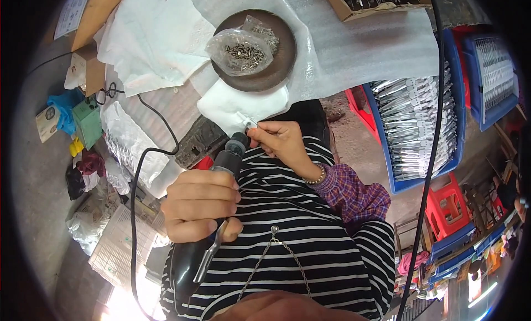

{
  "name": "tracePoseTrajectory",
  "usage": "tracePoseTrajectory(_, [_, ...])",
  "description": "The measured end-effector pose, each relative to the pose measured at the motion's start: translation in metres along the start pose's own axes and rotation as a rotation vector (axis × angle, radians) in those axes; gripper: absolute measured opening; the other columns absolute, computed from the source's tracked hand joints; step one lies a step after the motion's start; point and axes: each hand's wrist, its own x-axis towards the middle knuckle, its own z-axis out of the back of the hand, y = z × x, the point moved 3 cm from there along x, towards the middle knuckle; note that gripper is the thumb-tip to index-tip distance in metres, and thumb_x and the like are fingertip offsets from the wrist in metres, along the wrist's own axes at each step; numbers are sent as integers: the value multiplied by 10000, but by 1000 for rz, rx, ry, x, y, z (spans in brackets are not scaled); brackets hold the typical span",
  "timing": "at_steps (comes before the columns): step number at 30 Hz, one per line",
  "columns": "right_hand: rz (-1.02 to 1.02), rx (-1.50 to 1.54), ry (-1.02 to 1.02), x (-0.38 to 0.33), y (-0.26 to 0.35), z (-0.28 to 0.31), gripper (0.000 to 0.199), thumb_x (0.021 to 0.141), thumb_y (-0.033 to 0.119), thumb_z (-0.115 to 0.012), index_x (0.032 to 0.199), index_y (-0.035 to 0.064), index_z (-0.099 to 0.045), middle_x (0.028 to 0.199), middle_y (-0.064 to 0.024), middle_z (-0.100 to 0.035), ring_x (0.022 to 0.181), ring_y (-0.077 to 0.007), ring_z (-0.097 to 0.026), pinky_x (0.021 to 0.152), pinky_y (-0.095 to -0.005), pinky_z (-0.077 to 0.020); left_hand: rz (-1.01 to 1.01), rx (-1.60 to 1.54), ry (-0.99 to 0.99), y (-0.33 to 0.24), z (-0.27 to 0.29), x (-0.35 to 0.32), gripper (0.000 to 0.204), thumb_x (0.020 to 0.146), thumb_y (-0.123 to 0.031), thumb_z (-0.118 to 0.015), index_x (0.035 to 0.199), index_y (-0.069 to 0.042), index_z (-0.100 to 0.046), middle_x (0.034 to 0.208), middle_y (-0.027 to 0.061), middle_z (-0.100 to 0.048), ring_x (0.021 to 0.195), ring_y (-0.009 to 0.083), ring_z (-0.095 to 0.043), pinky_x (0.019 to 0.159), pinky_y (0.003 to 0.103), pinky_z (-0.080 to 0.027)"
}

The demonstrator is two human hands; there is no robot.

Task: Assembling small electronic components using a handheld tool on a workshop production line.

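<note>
While the small metal piece (247,123) sits pinched at the fingertips of the right hand (283,144), I can see the nose of the black power screwdriver (213,210) pressed right up against it, just left of those fingertips. The right fingers are curled in narrow, thumb and forefinger closed on the piece. My left hand (200,206) is wrapped full around the screwdriver's barrel, fingers tight, with the tool's metal lever (210,253) poking out just below the knuckles. The tool's body runs down from that fist, and its black cable (134,210) loops off to the left of the hand and climbs up the picture.

Just past the right fingertips lies a folded white foam sheet (238,102), and beyond it a round brown dish (276,61) holding a clear bag of small screws (240,51). More white foam wrap (359,44) covers the surface above and to the right. Left of the left hand I see a clutter of plastic bags, a green box (87,122) and a white wire rack (119,243).

To the right of the right wrist, well apart, a blue crate (453,149) stands full of packed metal parts, with red stools (448,202) below it. A second dark cable (434,133) hangs down across that crate. Both hands work close over the striped shirt (310,238), so room is tight there; the freest space lies between the right forearm and the crate, on the bare floor (359,138).
</note>
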Motion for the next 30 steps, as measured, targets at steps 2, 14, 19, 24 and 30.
tracePoseTrajectory(2, [2, -14, -1, 1, -3, 0, 183, 850, 146, -625, 791, -23, -664, 605, 5, -574, 452, -9, -407, 397, -162, -295, 7, -4, -10, 0, 1, -1, 373, 673, 4, -730, 818, -33, -388, 691, 138, -580, 555, 250, -595, 485, 358, -537])
tracePoseTrajectory(14, [-15, -19, 23, -1, 5, -2, 203, 854, 152, -619, 751, -19, -654, 502, 45, -466, 424, -7, -364, 378, -170, -256, 23, -39, -60, 3, 5, 2, 352, 684, 22, -700, 828, -47, -386, 678, 124, -576, 533, 237, -596, 477, 353, -541])
tracePoseTrajectory(19, [12, 26, -30, -3, 3, -3, 213, 835, 144, -639, 688, -9, -661, 465, 77, -425, 403, 10, -331, 371, -178, -199, 16, -44, 37, 6, -19, 11, 286, 643, 85, -674, 702, -30, -419, 629, 132, -570, 490, 231, -563, 476, 361, -522])
tracePoseTrajectory(24, [67, -15, -42, -2, 7, -4, 227, 831, 155, -639, 669, -2, -659, 457, 78, -411, 415, 7, -329, 376, -188, -195, -12, -34, 16, 9, -23, 10, 276, 638, 96, -670, 693, -28, -430, 610, 129, -561, 468, 226, -552, 466, 353, -513])
tracePoseTrajectory(30, [22, 10, -31, -2, 4, -4, 228, 831, 156, -639, 668, -2, -659, 450, 77, -406, 409, 5, -332, 375, -188, -197, 11, -11, -3, 10, -20, 13, 270, 663, 89, -661, 705, -26, -421, 619, 124, -562, 474, 221, -559, 453, 337, -515])
